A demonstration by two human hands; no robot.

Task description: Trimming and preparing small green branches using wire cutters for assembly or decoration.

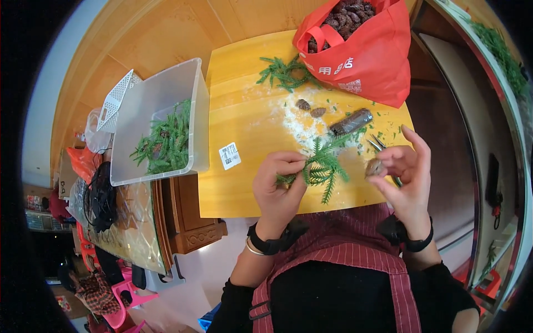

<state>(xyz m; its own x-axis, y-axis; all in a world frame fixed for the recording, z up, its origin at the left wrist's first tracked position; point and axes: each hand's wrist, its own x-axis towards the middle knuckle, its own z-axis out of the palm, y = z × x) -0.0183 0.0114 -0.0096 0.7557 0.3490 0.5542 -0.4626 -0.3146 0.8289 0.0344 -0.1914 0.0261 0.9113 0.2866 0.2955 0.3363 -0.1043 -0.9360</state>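
Note:
My left hand (281, 183) is closed on a green pine sprig (328, 166), pinching its stem, and the needles fan out toward the right. Between the thumb and fingers of my right hand (408, 177) is a small tan rounded piece (375, 167), slightly blurred; its kind is unclear. A pair of scissors or pliers (377, 143) lies behind my right hand, largely covered by it. Farther back is a dark plastic-wrapped cylinder (351, 122). Two small pine cones (303, 104) sit on the yellow table (236, 188) among white powder (302, 129).
A red bag (361, 66) full of pine cones stands at the back right, near loose green sprigs (286, 72). On the left, a clear plastic bin (197, 116) holds more sprigs (166, 141), with a white basket (116, 100) beside it. A white label (229, 156) lies on the table.

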